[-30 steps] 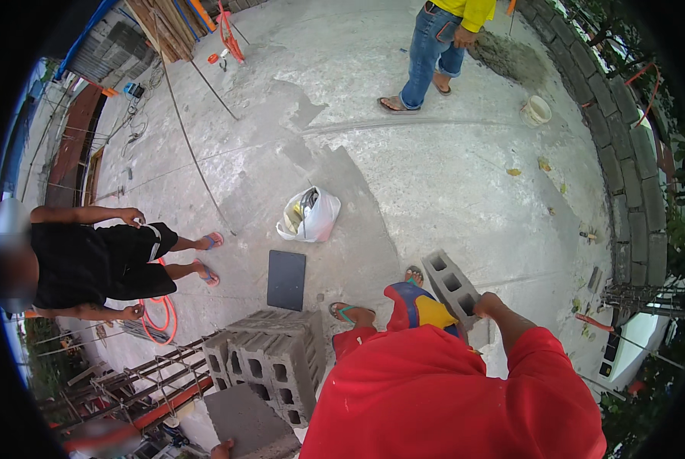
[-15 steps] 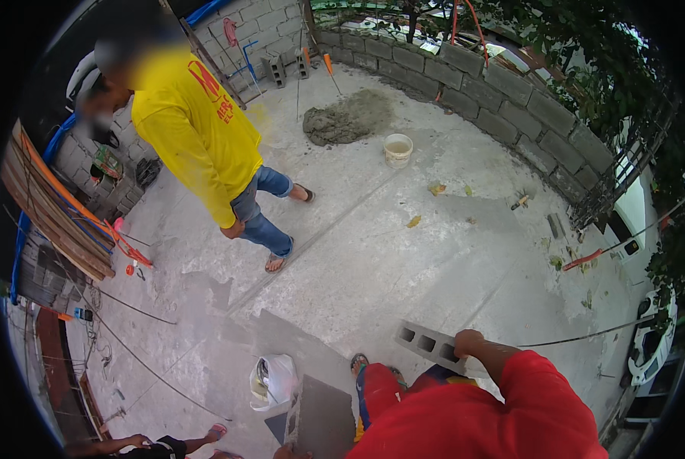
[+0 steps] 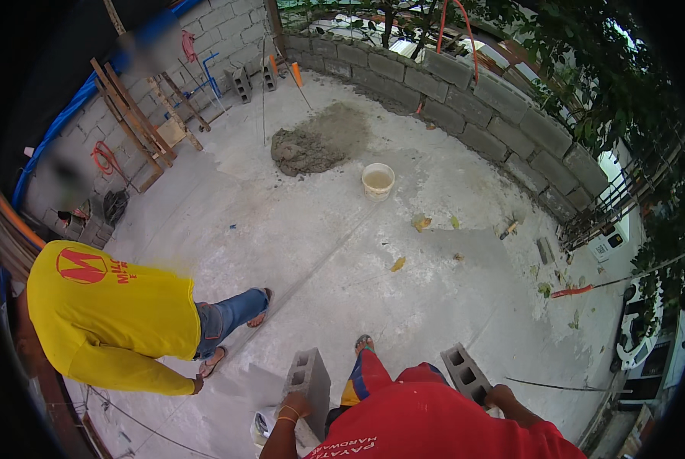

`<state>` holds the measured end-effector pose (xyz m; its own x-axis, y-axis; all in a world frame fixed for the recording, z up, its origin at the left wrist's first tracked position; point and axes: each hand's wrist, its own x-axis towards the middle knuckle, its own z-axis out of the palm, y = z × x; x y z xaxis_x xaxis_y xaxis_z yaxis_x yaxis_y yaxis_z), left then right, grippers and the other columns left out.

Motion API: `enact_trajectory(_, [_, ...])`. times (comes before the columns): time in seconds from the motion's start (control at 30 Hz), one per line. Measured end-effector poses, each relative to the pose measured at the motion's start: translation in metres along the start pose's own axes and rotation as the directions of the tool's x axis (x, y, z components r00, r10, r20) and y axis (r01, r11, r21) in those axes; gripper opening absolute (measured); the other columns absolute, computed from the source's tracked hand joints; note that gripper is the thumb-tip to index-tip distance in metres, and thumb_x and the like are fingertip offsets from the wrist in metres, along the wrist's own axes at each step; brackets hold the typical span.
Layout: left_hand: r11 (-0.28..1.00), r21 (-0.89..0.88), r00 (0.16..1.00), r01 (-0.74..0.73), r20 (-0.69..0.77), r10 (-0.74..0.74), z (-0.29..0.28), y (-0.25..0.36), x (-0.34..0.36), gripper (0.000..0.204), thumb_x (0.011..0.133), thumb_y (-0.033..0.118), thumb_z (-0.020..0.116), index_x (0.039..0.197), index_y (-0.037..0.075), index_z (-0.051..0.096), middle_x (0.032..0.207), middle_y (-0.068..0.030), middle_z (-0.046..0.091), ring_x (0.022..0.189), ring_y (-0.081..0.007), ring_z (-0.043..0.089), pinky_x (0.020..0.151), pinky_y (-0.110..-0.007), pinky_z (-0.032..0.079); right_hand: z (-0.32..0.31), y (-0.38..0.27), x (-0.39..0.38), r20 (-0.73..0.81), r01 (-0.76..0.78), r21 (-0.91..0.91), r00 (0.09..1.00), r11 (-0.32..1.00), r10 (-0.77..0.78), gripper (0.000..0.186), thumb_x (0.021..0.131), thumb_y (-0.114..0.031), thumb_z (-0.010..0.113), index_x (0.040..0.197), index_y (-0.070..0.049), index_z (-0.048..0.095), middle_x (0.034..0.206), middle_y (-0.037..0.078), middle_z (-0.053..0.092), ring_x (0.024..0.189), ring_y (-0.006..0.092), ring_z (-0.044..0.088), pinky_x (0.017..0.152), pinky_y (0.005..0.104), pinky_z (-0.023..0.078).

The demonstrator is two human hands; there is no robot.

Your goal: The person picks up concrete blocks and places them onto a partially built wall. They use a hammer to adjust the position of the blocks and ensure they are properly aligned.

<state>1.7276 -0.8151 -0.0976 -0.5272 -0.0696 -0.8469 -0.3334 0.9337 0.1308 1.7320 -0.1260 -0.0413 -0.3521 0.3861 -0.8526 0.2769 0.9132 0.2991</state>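
Note:
At the bottom of the head view, my left hand [image 3: 296, 405] is closed on a grey hollow block [image 3: 307, 374], held upright at my left side. My right hand [image 3: 502, 396] is closed on another hollow block [image 3: 465, 369], held tilted at my right side. Below me, between the two blocks, show my red shirt, bright shorts and a sandalled foot. A white bag is partly hidden behind the left block.
A person in yellow [image 3: 113, 314] walks at my left. Ahead are a wet mortar pile [image 3: 300, 153], a white bucket [image 3: 378, 180], a low block wall [image 3: 472, 107] and leaning planks [image 3: 128, 115]. Rods [image 3: 557, 385] lie at the right, near leaves.
The view has turned toward the mortar and wall. My left hand has brought a second block up from the lower left. The person in yellow has moved leftward and nearer in the picture.

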Motion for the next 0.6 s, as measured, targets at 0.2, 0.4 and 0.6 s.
enact_trajectory(0.2, [0.993,0.115,1.000,-0.017,0.007,0.016,-0.131,0.059,0.097,0.041,0.081,0.028,0.071,0.107,-0.004,0.077,0.114,-0.0296,0.073,0.110,-0.0418,0.072,0.096,-0.047,0.058,-0.023,0.032,0.100,0.154,-0.030,0.017,0.988,0.999,0.027,0.049,0.087,-0.036,0.068,0.124,-0.004,0.074,0.128,0.020,0.072,0.122,0.0313,0.069,0.096,0.0399,0.057])
enact_trajectory(0.4, [0.984,0.176,0.999,-0.016,0.049,0.008,-0.255,0.188,0.167,0.042,0.084,0.034,0.070,0.105,-0.001,0.078,0.115,-0.0281,0.073,0.112,-0.0420,0.071,0.098,-0.048,0.056,-0.146,0.023,0.207,0.194,-0.092,0.247,0.980,0.965,0.044,0.049,0.087,-0.037,0.069,0.121,-0.003,0.074,0.124,0.020,0.074,0.119,0.0325,0.070,0.097,0.0396,0.057])
enact_trajectory(0.6, [0.920,0.356,0.984,-0.167,0.114,0.135,-0.393,0.348,0.236,0.040,0.092,0.039,0.061,0.103,0.005,0.080,0.110,-0.0234,0.075,0.107,-0.0420,0.071,0.095,-0.050,0.056,-0.323,-0.003,0.281,0.141,0.045,0.258,0.986,0.965,-0.084,0.050,0.083,-0.035,0.073,0.119,0.000,0.074,0.124,0.022,0.073,0.119,0.0340,0.070,0.099,0.0406,0.056])
